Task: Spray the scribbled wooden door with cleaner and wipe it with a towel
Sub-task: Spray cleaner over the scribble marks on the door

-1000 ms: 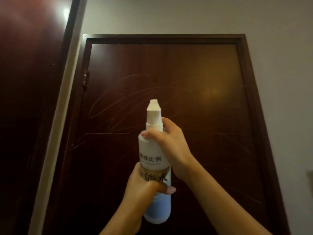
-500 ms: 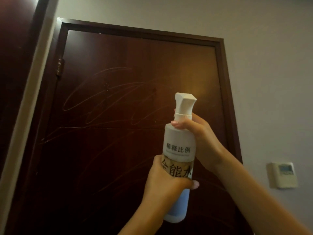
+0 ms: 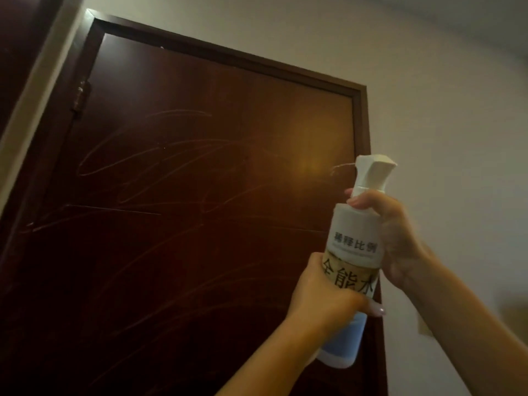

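Observation:
A dark brown wooden door [image 3: 200, 195] fills the left and middle of the view, covered in pale looping scribbles [image 3: 148, 155]. In front of its right edge I hold a white spray bottle [image 3: 354, 244] with blue liquid at its base and a white nozzle turned left toward the door. My left hand [image 3: 320, 298] grips the bottle's lower body. My right hand [image 3: 385, 224] wraps the neck from behind, a finger on the trigger. A thin stream leaves the nozzle toward the door. No towel is in view.
A dark door frame [image 3: 363, 115] borders the door, with a hinge [image 3: 80, 95] at upper left. A second dark panel [image 3: 20, 52] stands at far left. A pale wall [image 3: 443, 110] lies to the right, with a blurred wall fixture [image 3: 511, 312] at the right edge.
The view has swung left and tilted, so the bottle now sits at the door's right edge. The nozzle has turned left and a thin stream now comes out of it.

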`<state>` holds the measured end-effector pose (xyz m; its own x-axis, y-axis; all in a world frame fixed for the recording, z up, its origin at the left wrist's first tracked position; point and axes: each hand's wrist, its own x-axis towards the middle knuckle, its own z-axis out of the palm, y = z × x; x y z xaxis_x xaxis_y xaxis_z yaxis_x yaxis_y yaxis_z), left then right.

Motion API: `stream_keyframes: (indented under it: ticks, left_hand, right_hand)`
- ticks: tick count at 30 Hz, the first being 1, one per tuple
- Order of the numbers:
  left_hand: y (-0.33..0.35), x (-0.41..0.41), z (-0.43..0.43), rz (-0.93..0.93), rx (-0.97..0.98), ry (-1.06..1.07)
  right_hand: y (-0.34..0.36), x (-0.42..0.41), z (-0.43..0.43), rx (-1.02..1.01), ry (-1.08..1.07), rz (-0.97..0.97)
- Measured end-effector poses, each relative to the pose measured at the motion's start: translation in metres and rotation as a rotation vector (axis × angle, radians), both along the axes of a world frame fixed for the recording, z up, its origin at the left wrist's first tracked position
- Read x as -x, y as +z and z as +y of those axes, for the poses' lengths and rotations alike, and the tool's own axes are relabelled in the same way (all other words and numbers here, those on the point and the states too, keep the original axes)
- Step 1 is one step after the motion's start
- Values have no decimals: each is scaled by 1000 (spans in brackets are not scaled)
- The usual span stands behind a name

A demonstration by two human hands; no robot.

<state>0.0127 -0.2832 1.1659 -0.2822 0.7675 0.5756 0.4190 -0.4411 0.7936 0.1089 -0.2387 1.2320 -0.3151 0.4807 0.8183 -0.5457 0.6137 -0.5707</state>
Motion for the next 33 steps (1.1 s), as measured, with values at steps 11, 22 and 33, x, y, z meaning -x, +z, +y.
stream_keyframes:
  ticks: [11, 22, 33]
  left_hand:
    - [-27, -6, 19, 77, 61, -52]
    - [-151, -13, 24, -222, 362, -46]
    - [-174, 0, -2, -214, 387, -137]
  right_hand:
    - [-27, -14, 18, 58, -29, -101]
    - [-138, 2, 30, 300, -157, -448]
    - [-166, 17, 22, 300, -49, -469]
